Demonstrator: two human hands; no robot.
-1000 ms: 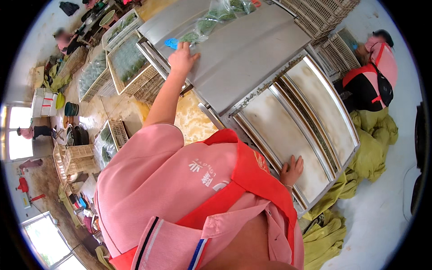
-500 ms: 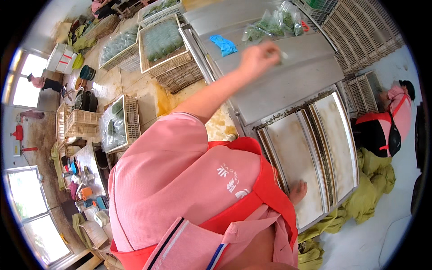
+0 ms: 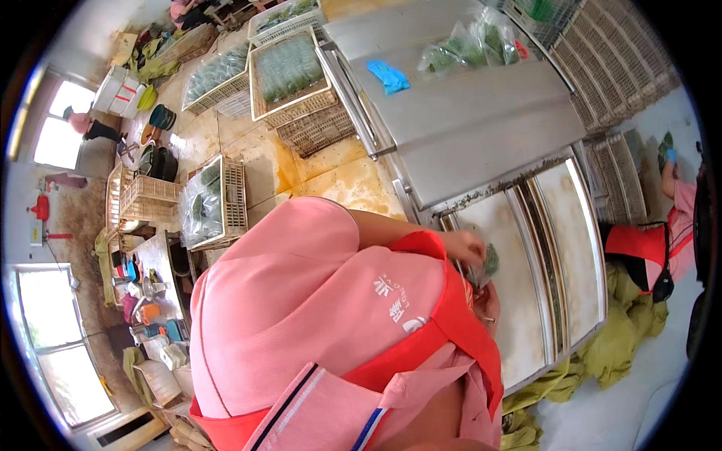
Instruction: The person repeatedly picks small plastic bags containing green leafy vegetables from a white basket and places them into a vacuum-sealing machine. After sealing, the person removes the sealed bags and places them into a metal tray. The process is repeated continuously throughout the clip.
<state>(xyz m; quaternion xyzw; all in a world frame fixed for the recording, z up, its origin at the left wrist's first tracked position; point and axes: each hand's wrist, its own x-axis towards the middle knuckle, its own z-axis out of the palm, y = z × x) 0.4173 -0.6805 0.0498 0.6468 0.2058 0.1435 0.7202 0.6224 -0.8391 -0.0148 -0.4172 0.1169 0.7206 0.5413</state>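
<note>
Bag of greens (image 3: pixel 491 260) sits between my hands, over the white panel (image 3: pixel 504 331). Left hand (image 3: pixel 465 246): fingers curled, pinching the bag's edge. Right hand (image 3: pixel 488 299): just below it, can't tell whether fingers grip. Blue item (image 3: pixel 388 77) lies on the steel top (image 3: pixel 481 113).

A grey metal worktop (image 3: pixel 489 128) is laid with a few things.
Toward the far left, a crumpled blue item (image 3: pixel 388 77) is seen; to its right, clear bags of greens (image 3: pixel 470 49) are grouped, with a small red item (image 3: pixel 522 49) beside them.
</note>
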